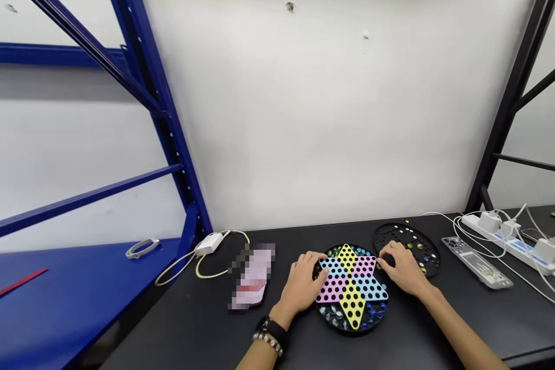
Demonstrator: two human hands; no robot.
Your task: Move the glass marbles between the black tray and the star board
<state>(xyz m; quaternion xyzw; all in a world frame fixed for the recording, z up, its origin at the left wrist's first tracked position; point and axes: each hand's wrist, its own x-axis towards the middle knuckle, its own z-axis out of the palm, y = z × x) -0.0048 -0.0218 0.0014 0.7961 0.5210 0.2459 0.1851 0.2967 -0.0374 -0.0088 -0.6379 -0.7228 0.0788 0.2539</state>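
Observation:
A round black game board [351,324] with a star of yellow, pink and blue perforated panels lies on the black table [195,329]. Small marbles sit around its rim. My left hand [303,283] rests on the board's left edge, fingers curled over it. My right hand [401,269] lies at the board's upper right edge, fingers bent down against it. Whether either hand pinches a marble is hidden. Behind my right hand a second black round tray [422,243] holds several scattered marbles.
A phone [477,263] lies right of the tray, with a white power strip [511,240] and cables beyond. A white charger [208,243] with a cable and a blurred pink object [254,280] lie to the left. Blue shelving [78,295] stands at left, black shelving [515,98] at right.

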